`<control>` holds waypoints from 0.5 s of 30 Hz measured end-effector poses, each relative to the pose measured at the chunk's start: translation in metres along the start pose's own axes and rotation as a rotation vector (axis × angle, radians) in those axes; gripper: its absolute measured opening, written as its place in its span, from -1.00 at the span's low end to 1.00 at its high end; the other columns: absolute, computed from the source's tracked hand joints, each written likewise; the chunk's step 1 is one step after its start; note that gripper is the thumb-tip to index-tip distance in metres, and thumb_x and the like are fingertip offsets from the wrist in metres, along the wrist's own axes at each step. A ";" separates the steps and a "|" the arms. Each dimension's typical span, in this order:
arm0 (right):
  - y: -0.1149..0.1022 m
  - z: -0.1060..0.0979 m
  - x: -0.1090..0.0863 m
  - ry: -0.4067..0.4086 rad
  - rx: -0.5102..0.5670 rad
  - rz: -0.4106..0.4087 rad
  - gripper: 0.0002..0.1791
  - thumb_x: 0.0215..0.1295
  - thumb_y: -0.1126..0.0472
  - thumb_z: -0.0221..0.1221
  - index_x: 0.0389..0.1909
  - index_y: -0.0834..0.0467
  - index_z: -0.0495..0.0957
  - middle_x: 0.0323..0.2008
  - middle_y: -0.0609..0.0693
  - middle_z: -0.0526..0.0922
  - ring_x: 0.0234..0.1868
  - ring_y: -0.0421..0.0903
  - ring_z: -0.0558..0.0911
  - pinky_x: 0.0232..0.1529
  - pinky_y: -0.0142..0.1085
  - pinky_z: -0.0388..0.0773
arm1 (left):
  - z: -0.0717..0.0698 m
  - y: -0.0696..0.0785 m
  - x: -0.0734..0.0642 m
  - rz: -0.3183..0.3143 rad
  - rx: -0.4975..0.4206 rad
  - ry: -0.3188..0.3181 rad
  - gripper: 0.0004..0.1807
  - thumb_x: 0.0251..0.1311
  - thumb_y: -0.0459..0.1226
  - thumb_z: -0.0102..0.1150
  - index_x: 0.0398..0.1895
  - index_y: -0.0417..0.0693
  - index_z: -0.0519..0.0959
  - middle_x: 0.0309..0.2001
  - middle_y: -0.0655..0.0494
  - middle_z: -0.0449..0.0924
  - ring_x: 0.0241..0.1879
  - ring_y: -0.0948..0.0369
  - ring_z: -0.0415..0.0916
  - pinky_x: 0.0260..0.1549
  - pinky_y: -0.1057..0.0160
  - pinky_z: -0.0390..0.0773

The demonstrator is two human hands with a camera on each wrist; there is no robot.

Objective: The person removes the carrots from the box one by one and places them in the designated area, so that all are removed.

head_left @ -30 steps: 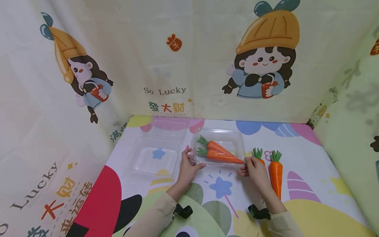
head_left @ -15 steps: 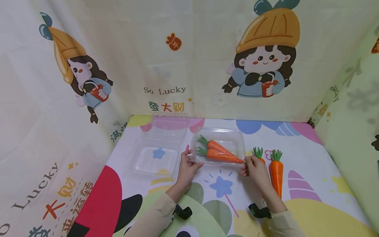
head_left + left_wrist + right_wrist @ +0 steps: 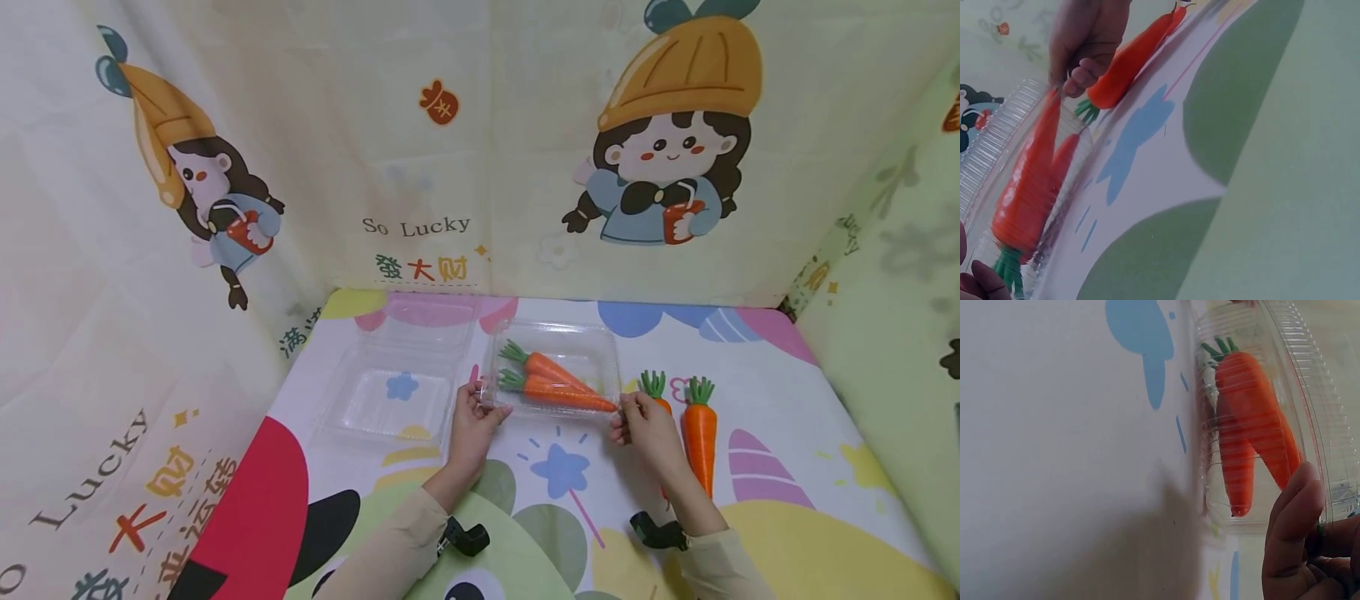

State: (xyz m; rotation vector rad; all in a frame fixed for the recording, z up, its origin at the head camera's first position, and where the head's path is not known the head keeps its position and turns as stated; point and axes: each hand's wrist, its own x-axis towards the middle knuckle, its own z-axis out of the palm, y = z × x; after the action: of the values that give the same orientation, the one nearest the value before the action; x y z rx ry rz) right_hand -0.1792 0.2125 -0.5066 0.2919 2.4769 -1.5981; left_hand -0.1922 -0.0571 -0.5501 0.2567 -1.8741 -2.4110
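Note:
A clear plastic box with two toy carrots inside sits at the middle of the table in the head view. Its ridged rim shows in both wrist views, and the lid seems to lie over the carrots. The front carrot overlaps the rear carrot, green tops to the left. My left hand holds the box's front left corner, thumb in front. At the front right corner, my right hand pinches the rim between thumb and fingers, close to the carrot tips. In the right wrist view those curled fingers show beside the box.
A second clear box, lid folded back, stands open to the left. On the right lie two loose carrots: one carrot in plain sight, the other carrot partly behind my right hand. Printed cloth walls the back and sides.

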 end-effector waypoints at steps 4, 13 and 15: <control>-0.001 0.000 0.000 -0.013 -0.001 0.002 -0.59 0.68 0.03 -0.12 0.12 0.33 0.40 -0.27 0.14 0.62 -0.37 -0.09 0.66 -0.27 -0.40 0.69 | 0.002 0.001 -0.003 0.024 0.026 0.032 -0.58 0.19 -0.58 0.32 0.06 -0.40 0.39 -0.22 0.06 0.44 -0.33 0.31 0.41 -0.36 0.47 0.50; -0.004 0.001 0.000 -0.032 0.012 0.002 -0.57 0.68 -0.02 -0.12 0.11 0.30 0.40 -0.26 0.12 0.61 -0.37 -0.08 0.66 -0.26 -0.39 0.69 | 0.004 0.002 -0.011 0.038 0.044 0.025 -0.75 0.32 -0.47 0.26 -0.03 -0.41 0.47 -0.20 0.06 0.51 -0.32 0.33 0.44 -0.32 0.43 0.50; -0.003 0.000 0.000 -0.035 0.020 -0.003 -0.56 0.67 -0.04 -0.12 0.10 0.30 0.40 -0.25 0.13 0.62 -0.36 -0.08 0.67 -0.25 -0.39 0.69 | 0.003 0.003 -0.010 0.030 0.053 0.013 -0.71 0.33 -0.46 0.26 0.07 -0.39 0.50 -0.21 0.07 0.48 -0.33 0.32 0.44 -0.33 0.43 0.50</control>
State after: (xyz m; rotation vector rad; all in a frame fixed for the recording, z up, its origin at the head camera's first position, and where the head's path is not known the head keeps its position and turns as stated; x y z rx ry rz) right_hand -0.1802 0.2111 -0.5037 0.2616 2.4380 -1.6162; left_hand -0.1827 -0.0534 -0.5459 0.2443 -1.9239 -2.3375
